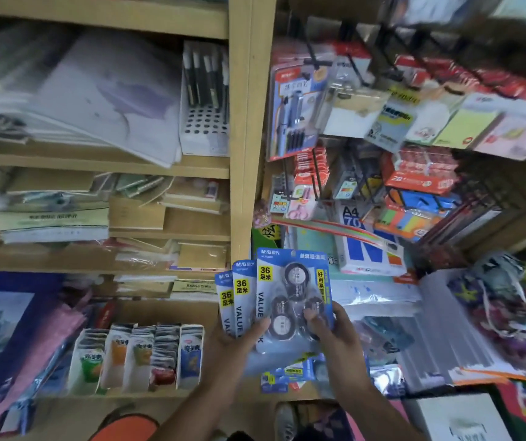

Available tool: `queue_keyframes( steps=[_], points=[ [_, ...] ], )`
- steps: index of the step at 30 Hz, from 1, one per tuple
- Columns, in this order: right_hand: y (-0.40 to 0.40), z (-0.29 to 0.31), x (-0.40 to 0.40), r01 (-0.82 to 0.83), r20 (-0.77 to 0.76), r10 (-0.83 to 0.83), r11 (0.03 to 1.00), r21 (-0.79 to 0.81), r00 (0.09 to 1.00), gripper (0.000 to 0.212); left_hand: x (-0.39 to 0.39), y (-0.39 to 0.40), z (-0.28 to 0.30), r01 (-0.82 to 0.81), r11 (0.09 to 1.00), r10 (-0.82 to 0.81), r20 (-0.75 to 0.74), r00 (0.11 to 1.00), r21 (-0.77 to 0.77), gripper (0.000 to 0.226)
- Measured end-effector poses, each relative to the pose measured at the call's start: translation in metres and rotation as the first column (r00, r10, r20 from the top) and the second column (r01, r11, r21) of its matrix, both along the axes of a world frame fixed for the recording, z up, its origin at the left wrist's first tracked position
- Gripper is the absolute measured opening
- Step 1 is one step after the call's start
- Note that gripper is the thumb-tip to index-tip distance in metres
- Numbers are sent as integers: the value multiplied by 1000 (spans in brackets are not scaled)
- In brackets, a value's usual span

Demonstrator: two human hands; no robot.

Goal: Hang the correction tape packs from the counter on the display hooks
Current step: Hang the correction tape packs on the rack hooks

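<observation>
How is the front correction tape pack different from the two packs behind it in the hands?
The front correction tape pack shows its whole face, with its round tapes; the two packs behind show only left strips. The right hand touches only the front one; the left hand holds all. All are blue, marked 36.

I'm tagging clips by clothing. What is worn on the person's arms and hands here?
Nothing that shows: the left hand and right hand are bare, without gloves, rings or watch, and both forearms are uncovered to the frame's bottom edge. No sleeve is visible.
</observation>
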State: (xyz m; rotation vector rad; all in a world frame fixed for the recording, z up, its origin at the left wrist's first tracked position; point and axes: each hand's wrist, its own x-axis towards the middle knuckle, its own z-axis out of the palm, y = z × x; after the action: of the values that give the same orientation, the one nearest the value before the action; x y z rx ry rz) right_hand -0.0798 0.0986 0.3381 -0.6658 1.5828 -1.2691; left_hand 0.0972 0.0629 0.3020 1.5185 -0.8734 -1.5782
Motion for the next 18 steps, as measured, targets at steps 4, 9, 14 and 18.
queue_keyframes(
  steps=[4,9,14,18],
  points=[
    [-3,39,-8,69,48,-63,990,-121,997,26,-22,-12,41,19,996,-26,-83,996,-88,58],
    [-9,79,-40,149,94,-129,959,-242,987,104,-53,-26,108,67,962,-103,-123,987,-264,88],
    [-20,134,-62,176,81,-157,903,-393,984,111,-82,-42,175,68,904,-141,-143,980,-423,76],
    [-32,179,-79,148,137,-93,867,-476,986,91,-101,-55,216,80,854,-160,-113,981,-514,62]
  ],
)
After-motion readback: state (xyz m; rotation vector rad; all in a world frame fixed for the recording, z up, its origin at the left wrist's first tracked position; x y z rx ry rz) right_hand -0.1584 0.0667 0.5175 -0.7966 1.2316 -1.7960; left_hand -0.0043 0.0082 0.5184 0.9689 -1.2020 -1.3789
